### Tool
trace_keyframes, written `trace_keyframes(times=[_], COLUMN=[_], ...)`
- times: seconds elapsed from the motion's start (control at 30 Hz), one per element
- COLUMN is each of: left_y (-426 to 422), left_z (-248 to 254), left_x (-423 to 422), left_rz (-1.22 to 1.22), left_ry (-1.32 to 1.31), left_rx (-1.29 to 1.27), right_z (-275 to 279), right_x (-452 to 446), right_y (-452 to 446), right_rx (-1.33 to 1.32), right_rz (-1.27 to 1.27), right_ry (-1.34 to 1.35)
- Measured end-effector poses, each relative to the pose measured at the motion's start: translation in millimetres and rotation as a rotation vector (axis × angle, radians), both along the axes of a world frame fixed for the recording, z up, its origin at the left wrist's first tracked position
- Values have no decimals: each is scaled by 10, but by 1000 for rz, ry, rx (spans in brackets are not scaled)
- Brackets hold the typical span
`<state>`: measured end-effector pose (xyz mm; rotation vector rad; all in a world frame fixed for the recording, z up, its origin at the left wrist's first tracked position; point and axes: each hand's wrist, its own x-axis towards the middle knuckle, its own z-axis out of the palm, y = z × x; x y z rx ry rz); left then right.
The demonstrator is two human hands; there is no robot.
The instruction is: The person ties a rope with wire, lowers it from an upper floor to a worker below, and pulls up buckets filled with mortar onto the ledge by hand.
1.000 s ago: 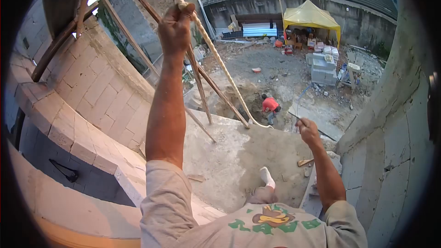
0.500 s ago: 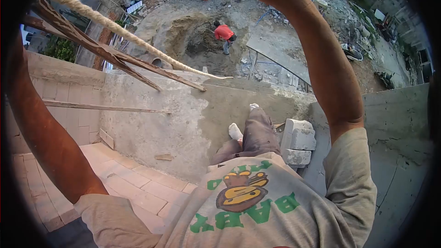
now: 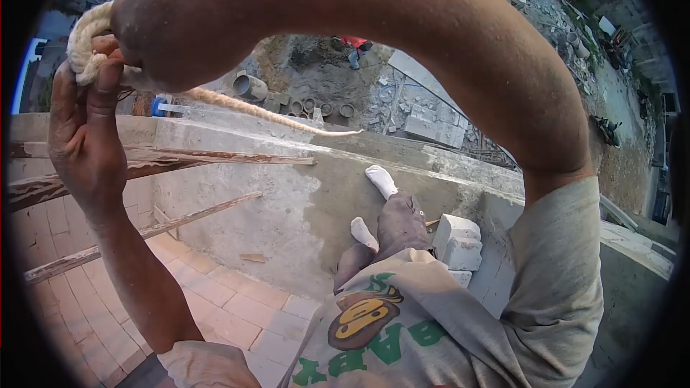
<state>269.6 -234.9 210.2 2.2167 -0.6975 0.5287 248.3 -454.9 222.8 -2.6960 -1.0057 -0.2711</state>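
A thick cream rope [image 3: 266,116] bends into a loop at the upper left, and its loose tail runs right to a tapered end over the ledge. My left hand [image 3: 90,136] is raised there, thumb and fingers pinching the underside of the loop. Across the top of the view reaches my right arm, with my right hand [image 3: 154,43] closed on the rope right beside the left one. The back of this hand hides most of its fingers. Below the hands, worn wooden poles [image 3: 237,159] stick out over the concrete ledge [image 3: 237,201].
My socked feet [image 3: 381,181] stand on the ledge, with pale blocks [image 3: 460,244] at their right. Beyond the wall edge [image 3: 431,165] is a drop to ground with rubble, pipes [image 3: 250,87] and a person in red [image 3: 354,44]. A block wall [image 3: 237,298] lies left.
My hands came together on the rope at the upper left, the right arm swinging across. The rope is now looped there. My view shifted, and the poles appear lower.
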Motion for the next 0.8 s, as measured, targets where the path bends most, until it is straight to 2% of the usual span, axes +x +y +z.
trace_keyframes(times=[0.13,0.23,0.27,0.4,0.5,0.6,0.7,0.8], left_y=[-238,-352,-425,-534,-660,-825,-806,-816], left_z=[-206,-346,-384,-555,-603,-711,-823,-785], left_x=[154,295,303,411,499,557,729,762], left_rz=[-73,-124,-105,-47,20,73,21,144], left_ry=[-15,-169,-84,-119,-45,120,268,469], left_rx=[423,557,472,483,595,439,219,262], right_z=[-259,-424,-476,-666,-799,-958,-1084,-1255], right_x=[330,510,549,662,753,830,868,817], right_y=[-151,-236,-261,-371,-429,-465,-520,-472], right_rx=[43,101,119,243,302,404,534,673], right_rz=[-33,-51,-52,-33,-42,-67,-95,-102], right_ry=[-4,11,21,77,137,168,170,179])
